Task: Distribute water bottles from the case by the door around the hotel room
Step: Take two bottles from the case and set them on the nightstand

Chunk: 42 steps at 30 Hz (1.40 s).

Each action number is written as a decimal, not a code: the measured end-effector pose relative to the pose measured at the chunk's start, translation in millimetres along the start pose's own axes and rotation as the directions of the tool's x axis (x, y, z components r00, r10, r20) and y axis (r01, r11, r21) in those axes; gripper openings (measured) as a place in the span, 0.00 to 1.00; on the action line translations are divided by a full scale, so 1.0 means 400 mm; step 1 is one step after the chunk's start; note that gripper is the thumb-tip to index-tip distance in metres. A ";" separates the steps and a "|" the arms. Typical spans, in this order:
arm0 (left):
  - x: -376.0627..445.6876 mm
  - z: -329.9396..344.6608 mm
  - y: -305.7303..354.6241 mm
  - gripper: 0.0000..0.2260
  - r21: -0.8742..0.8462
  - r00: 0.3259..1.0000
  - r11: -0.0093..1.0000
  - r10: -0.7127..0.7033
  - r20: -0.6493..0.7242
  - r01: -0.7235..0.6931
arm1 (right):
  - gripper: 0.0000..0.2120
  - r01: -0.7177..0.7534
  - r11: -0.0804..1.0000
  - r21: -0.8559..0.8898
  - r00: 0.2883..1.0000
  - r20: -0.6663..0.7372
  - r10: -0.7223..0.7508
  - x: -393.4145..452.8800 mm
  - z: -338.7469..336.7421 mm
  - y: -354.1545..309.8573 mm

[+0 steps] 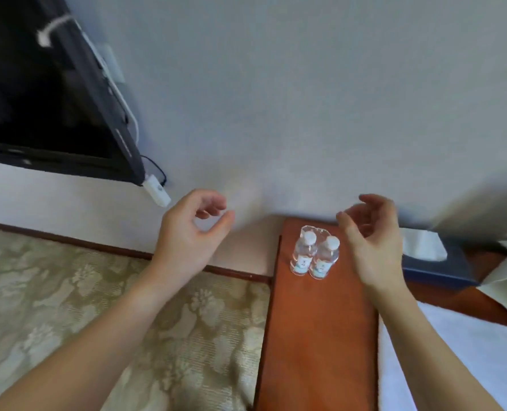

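Two bottles (314, 256) upright, touching, on ledge (320, 336); left hand (187, 238) at their 9 o'clock, right hand (373, 241) at 3, both loosely curled, holding nothing.

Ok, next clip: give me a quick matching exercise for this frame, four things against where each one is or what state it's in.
Things:
1. two water bottles
2. tissue box
3. left hand
4. television

Place or state:
A. mounted on the wall, upper left, screen dark
B. standing upright, side by side, on the wooden ledge
C. lying right of the bottles, a white tissue sticking out
D. raised over the patterned bedspread, fingers loosely curled, holding nothing

Pairs: 1-B, 2-C, 3-D, 4-A
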<state>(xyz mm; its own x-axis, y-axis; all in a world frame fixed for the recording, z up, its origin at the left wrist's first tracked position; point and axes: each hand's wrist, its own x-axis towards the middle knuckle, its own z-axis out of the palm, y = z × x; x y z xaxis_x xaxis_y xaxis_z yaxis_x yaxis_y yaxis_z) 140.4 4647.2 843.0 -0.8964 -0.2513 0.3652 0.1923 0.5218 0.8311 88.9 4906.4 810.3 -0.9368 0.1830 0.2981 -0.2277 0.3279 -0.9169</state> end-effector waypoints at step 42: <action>-0.425 -2.024 -0.441 0.08 0.210 0.377 0.910 0.065 -0.924 0.357 | 0.11 0.168 0.658 0.734 0.068 0.657 -0.751 -0.956 1.913 -1.301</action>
<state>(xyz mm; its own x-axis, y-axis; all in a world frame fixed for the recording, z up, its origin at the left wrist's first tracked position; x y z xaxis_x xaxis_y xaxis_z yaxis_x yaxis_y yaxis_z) 582.2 3937.9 973.9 0.0437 -0.8140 0.5792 -0.2283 0.5563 0.7990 362.5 3956.6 970.3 -0.0675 -0.8427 0.5342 -0.5017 -0.4341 -0.7482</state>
